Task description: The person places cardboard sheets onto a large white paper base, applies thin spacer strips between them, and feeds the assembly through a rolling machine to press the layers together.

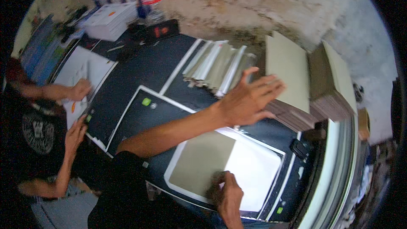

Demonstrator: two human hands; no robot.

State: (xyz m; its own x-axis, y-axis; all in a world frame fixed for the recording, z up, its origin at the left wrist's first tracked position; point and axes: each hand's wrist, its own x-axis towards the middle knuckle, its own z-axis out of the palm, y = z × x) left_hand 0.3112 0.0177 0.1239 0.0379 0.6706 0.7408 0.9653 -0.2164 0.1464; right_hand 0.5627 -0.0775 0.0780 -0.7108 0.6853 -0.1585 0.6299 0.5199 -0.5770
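Observation:
A large white sheet (258, 171) lies on the black work table in front of me, with a grey-brown board (201, 165) flat on its left part. My left hand (250, 99) is raised beyond the sheet, fingers spread and holding nothing, close to the near stack of grey boards (290, 74); I cannot tell if it touches them. My right hand (231, 197) rests low at the board's near right corner. Its fingers are curled together, and whatever is between them is hidden. A shadow darkens the board beside that hand.
Behind my left hand lies a pile of grey and white strips (216, 65). A second board stack (333, 80) stands farther right. A small black object (299, 148) sits by the sheet's right. At left, a co-worker's hands (80, 89) work over printed sheets, near stacked white booklets (110, 21) and a bottle (152, 2).

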